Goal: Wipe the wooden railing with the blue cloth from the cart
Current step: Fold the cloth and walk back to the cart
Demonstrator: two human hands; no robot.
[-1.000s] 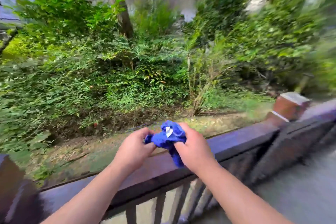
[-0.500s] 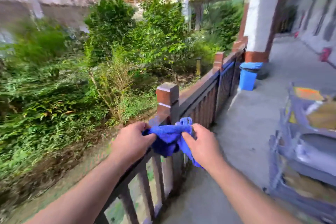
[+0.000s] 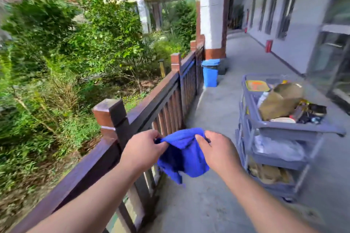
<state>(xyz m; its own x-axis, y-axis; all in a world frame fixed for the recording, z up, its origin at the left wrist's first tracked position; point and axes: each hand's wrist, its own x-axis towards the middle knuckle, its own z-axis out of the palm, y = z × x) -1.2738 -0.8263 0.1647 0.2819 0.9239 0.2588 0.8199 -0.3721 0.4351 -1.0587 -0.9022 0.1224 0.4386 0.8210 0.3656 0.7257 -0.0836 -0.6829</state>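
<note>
Blue terry, the blue cloth (image 3: 182, 154) hung in the air between the two hands, its top edge stretched level and the rest drooping in loose folds; the left hand (image 3: 143, 150) pinched one upper corner between thumb and fingers, the right hand (image 3: 217, 152) pinched the other, both curled shut on the fabric; the cloth touched nothing else. The wooden railing (image 3: 151, 106) lay to the left of the hands, its top rail running long from the near left corner away toward the white pillar (image 3: 212, 11), a capped post (image 3: 109, 113) just beyond the left hand; the left hand was plainly the nearer, so the wipe would likely begin with a shift leftward. The grey cart (image 3: 284, 130) stood to the right. Against the earlier frames, the cloth had been opened from a bunched wad, and the view had swung rightward along the walkway.
</note>
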